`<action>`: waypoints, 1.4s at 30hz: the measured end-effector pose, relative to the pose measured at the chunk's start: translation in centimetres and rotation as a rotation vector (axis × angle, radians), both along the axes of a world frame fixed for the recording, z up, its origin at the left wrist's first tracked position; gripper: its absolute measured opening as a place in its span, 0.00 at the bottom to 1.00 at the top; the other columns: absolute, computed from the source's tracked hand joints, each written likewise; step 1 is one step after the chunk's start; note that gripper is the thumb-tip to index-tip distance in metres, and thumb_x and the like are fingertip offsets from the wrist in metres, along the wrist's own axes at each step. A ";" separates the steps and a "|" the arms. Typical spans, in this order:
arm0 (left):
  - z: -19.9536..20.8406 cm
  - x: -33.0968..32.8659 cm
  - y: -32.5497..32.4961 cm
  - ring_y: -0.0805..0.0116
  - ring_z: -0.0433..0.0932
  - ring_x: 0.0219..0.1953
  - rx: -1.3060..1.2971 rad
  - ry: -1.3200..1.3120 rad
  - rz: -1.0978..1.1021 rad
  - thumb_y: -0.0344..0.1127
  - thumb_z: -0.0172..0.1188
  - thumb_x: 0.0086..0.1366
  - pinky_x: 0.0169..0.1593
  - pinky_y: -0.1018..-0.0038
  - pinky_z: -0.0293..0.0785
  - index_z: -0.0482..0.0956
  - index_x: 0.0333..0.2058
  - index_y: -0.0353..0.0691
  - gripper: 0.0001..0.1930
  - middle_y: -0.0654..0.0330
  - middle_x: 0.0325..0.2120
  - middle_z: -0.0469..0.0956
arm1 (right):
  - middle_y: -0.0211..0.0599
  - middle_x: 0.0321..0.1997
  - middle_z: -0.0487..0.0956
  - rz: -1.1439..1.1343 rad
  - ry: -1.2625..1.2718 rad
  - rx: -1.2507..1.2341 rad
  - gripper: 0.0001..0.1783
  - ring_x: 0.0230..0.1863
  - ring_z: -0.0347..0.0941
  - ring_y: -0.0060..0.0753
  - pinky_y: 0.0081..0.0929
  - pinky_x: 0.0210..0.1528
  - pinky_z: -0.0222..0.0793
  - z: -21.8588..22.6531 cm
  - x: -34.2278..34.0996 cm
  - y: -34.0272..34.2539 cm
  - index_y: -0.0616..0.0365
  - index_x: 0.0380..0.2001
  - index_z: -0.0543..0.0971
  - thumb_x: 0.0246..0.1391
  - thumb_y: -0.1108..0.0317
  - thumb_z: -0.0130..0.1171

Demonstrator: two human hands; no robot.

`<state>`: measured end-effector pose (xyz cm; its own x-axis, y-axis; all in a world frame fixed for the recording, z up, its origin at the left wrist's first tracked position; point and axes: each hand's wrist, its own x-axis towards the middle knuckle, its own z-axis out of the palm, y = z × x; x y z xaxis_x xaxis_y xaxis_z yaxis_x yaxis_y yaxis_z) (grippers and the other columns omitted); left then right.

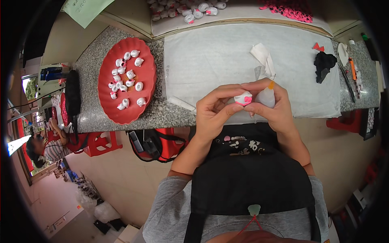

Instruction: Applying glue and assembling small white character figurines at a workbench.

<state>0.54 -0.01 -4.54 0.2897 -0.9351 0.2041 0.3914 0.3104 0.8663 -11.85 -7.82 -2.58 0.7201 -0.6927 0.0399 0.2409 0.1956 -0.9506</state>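
Between my two hands, above the near edge of the paper-covered bench, is a small white figurine piece with a pink bow (pixel 243 98). My left hand (pixel 212 110) pinches it between thumb and fingers. My right hand (pixel 280 115) touches its other side with the thumb and fingertips. Tucked in my right hand is a squeeze bottle (pixel 265 97), translucent white with an orange needle tip pointing away from me. To the left, a red scalloped tray (pixel 106 69) carries several similar white pieces, some with pink parts.
White paper (pixel 206 52) covers the bench, with a crumpled tissue (pixel 263 58) and black cloth (pixel 324 67) on it. Pens and tools (pixel 352 69) line the right side. A shelf behind holds heaps of white pieces (pixel 197 13) and pink bows (pixel 289 10). Another person (pixel 54 148) sits far left.
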 end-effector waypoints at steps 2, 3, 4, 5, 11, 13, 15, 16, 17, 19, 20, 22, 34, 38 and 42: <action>-0.1 0.2 0.0 0.65 0.67 0.41 -0.018 -0.031 -0.006 0.19 0.51 0.48 0.46 0.73 0.62 0.68 0.34 0.30 0.12 0.50 0.36 0.68 | 0.31 0.24 0.71 -0.008 -0.007 0.059 0.14 0.23 0.63 0.15 0.11 0.21 0.60 -0.1 0.0 0.0 0.64 0.32 0.71 0.36 0.77 0.57; -0.1 0.2 -0.1 0.64 0.67 0.41 -0.017 -0.050 -0.014 0.19 0.51 0.48 0.45 0.73 0.63 0.69 0.34 0.30 0.11 0.50 0.36 0.68 | 0.31 0.24 0.71 -0.007 -0.005 0.059 0.14 0.23 0.63 0.15 0.11 0.21 0.60 0.0 0.0 0.1 0.64 0.32 0.71 0.36 0.77 0.57; -0.1 0.3 -0.1 0.64 0.67 0.41 -0.017 -0.069 -0.022 0.19 0.51 0.48 0.44 0.73 0.63 0.69 0.34 0.30 0.11 0.50 0.36 0.68 | 0.32 0.23 0.71 -0.012 -0.006 0.073 0.14 0.22 0.63 0.15 0.11 0.21 0.60 0.1 0.0 0.1 0.64 0.32 0.71 0.36 0.77 0.57; -0.1 0.3 0.0 0.64 0.67 0.41 -0.017 -0.066 -0.022 0.19 0.51 0.48 0.44 0.73 0.63 0.69 0.34 0.30 0.11 0.50 0.36 0.68 | 0.32 0.23 0.71 -0.017 -0.006 0.086 0.14 0.21 0.63 0.15 0.11 0.21 0.60 0.1 0.0 0.2 0.64 0.32 0.71 0.36 0.77 0.57; -0.2 0.4 0.1 0.64 0.68 0.39 -0.039 -0.088 -0.010 0.19 0.52 0.47 0.41 0.75 0.66 0.70 0.33 0.31 0.11 0.51 0.34 0.70 | 0.32 0.21 0.71 0.002 -0.015 0.043 0.13 0.20 0.65 0.16 0.12 0.21 0.60 0.1 0.0 0.2 0.65 0.30 0.71 0.36 0.77 0.57; -0.2 0.4 0.1 0.64 0.69 0.39 -0.031 -0.109 0.010 0.19 0.52 0.48 0.40 0.75 0.65 0.70 0.32 0.31 0.10 0.51 0.33 0.71 | 0.32 0.21 0.71 -0.006 -0.003 0.042 0.12 0.20 0.65 0.16 0.12 0.21 0.60 0.1 0.0 0.3 0.65 0.30 0.72 0.35 0.77 0.58; -0.4 0.4 0.0 0.64 0.69 0.38 -0.061 -0.123 0.021 0.20 0.52 0.48 0.41 0.75 0.65 0.71 0.32 0.31 0.10 0.52 0.33 0.71 | 0.32 0.21 0.71 -0.013 0.008 0.041 0.12 0.20 0.65 0.16 0.12 0.21 0.60 0.1 0.0 0.4 0.65 0.29 0.72 0.35 0.77 0.58; -0.4 0.5 0.0 0.64 0.69 0.38 -0.090 -0.139 0.030 0.20 0.52 0.48 0.41 0.75 0.65 0.71 0.32 0.31 0.09 0.52 0.33 0.71 | 0.37 0.25 0.72 -0.017 0.020 0.064 0.13 0.21 0.66 0.20 0.14 0.21 0.62 0.1 0.0 0.4 0.66 0.28 0.71 0.33 0.78 0.58; -0.4 0.5 0.0 0.64 0.69 0.38 -0.090 -0.138 0.033 0.20 0.52 0.48 0.41 0.75 0.65 0.71 0.32 0.31 0.09 0.52 0.33 0.71 | 0.41 0.29 0.72 -0.020 0.031 0.087 0.14 0.22 0.67 0.23 0.17 0.20 0.64 0.0 0.0 0.4 0.67 0.27 0.70 0.32 0.79 0.58; -0.3 0.5 0.2 0.66 0.69 0.38 -0.044 -0.136 0.018 0.20 0.52 0.48 0.41 0.75 0.65 0.70 0.33 0.32 0.10 0.52 0.33 0.70 | 0.37 0.25 0.72 -0.018 0.026 0.068 0.13 0.21 0.66 0.20 0.15 0.21 0.62 0.0 0.1 0.4 0.66 0.28 0.71 0.33 0.78 0.58; -0.1 0.6 0.2 0.66 0.69 0.38 -0.044 -0.136 0.021 0.20 0.52 0.48 0.41 0.75 0.65 0.70 0.33 0.32 0.10 0.52 0.33 0.70 | 0.33 0.21 0.71 -0.018 0.020 0.050 0.12 0.20 0.65 0.17 0.13 0.21 0.61 0.0 0.1 0.4 0.65 0.29 0.71 0.35 0.77 0.58; 0.4 0.6 0.3 0.67 0.69 0.38 0.048 0.007 -0.057 0.20 0.52 0.48 0.42 0.75 0.64 0.69 0.35 0.31 0.12 0.53 0.34 0.70 | 0.33 0.21 0.71 -0.026 0.031 0.045 0.12 0.20 0.66 0.17 0.13 0.21 0.62 0.0 0.1 0.4 0.65 0.30 0.71 0.36 0.77 0.57; -0.3 0.1 0.6 0.69 0.68 0.39 0.064 -0.058 0.046 0.21 0.51 0.49 0.44 0.76 0.62 0.67 0.37 0.29 0.13 0.53 0.35 0.69 | 0.34 0.23 0.72 -0.035 0.044 0.080 0.13 0.23 0.66 0.18 0.13 0.22 0.63 0.1 0.4 0.7 0.65 0.33 0.70 0.38 0.78 0.52; -0.1 0.1 0.5 0.69 0.68 0.39 0.097 0.018 0.028 0.21 0.51 0.49 0.45 0.76 0.62 0.67 0.37 0.30 0.13 0.53 0.36 0.69 | 0.34 0.23 0.72 -0.042 0.044 0.112 0.13 0.23 0.66 0.17 0.13 0.22 0.62 0.2 0.6 0.6 0.65 0.33 0.70 0.38 0.78 0.52; -0.2 0.1 0.5 0.69 0.68 0.39 0.060 0.031 0.007 0.21 0.51 0.50 0.42 0.76 0.65 0.67 0.36 0.29 0.12 0.52 0.35 0.69 | 0.34 0.23 0.72 -0.022 0.052 0.085 0.12 0.22 0.66 0.17 0.13 0.22 0.63 -0.3 0.4 0.6 0.66 0.32 0.70 0.38 0.79 0.52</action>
